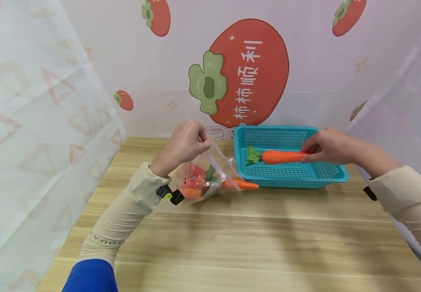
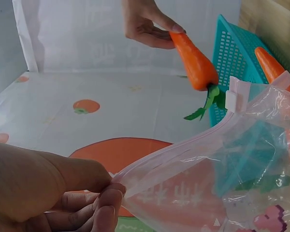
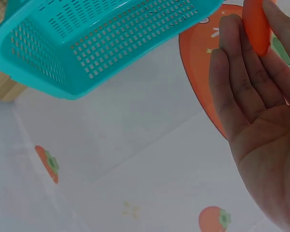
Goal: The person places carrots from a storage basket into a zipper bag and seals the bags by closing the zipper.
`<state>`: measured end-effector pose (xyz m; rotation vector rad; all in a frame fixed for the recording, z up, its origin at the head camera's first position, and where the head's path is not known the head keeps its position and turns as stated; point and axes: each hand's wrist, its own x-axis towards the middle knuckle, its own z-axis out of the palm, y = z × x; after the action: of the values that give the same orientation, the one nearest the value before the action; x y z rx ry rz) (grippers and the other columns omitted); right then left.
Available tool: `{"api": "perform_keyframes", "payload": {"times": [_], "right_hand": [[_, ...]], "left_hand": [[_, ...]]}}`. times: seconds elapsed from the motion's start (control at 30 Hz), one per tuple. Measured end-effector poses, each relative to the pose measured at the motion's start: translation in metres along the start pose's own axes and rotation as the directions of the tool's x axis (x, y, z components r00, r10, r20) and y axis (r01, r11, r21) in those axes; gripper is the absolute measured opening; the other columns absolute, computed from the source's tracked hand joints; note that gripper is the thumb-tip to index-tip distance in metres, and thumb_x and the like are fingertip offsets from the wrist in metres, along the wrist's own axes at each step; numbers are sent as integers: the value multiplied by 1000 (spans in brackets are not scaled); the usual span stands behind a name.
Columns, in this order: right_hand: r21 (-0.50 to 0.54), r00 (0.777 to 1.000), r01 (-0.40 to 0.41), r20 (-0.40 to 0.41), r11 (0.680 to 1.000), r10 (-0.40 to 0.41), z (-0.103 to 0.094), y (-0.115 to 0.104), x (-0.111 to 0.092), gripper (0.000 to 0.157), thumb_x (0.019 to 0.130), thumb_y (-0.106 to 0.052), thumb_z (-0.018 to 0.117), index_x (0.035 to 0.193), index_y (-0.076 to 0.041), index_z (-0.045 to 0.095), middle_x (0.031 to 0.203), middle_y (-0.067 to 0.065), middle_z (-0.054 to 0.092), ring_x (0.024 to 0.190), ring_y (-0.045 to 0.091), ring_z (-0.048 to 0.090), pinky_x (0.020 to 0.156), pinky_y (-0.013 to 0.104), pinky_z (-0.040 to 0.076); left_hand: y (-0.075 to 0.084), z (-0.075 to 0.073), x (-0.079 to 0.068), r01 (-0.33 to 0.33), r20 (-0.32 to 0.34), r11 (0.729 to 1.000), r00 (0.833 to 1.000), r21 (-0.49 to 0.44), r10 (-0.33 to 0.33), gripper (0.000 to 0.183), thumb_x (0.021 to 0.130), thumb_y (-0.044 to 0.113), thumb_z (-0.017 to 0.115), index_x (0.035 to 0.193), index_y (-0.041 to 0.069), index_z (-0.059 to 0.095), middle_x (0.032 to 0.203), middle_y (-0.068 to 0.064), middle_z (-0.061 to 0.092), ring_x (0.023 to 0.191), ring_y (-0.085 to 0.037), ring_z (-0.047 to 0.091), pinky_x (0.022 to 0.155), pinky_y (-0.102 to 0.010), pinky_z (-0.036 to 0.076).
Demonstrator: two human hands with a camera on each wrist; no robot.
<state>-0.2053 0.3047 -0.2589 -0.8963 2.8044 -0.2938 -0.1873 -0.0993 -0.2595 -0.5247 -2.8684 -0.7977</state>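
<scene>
My left hand [image 1: 189, 142] pinches the upper edge of a clear zip bag [image 2: 183, 166] with a pink zip strip and a white slider. Inside the bag are red and orange produce pieces with some green, partly blurred by the plastic; a carrot tip [image 1: 246, 185] sticks out of its mouth. Over the blue-green basket [image 1: 290, 183], my right hand [image 1: 328, 147] holds another orange carrot [image 1: 283, 157] by its tapered end. That carrot's green leafy top [image 2: 208, 104] points toward the bag. In the right wrist view only the carrot's tip end [image 3: 256, 29] shows between thumb and fingers.
The basket stands at the back of the wooden table [image 1: 232, 243], against a white backdrop [image 1: 159, 105] printed with persimmons. The bag rests left of the basket, close to its side. A second printed sheet [image 1: 31, 121] hangs along the left.
</scene>
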Motion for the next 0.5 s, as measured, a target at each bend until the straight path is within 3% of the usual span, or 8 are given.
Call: {"api": "perform_keyframes", "payload": {"times": [0.5], "right_hand": [[-14, 999, -26, 37, 1000, 26, -19, -17, -12, 23, 88, -30, 85, 106, -15, 81, 89, -7, 76, 77, 3, 67, 71, 19, 58]], "left_hand": [[0, 1, 1, -17, -3, 1000, 1000, -14, 16, 16, 85, 6, 63, 72, 10, 71, 62, -1, 67, 60, -15, 64, 67, -32, 50]]}}
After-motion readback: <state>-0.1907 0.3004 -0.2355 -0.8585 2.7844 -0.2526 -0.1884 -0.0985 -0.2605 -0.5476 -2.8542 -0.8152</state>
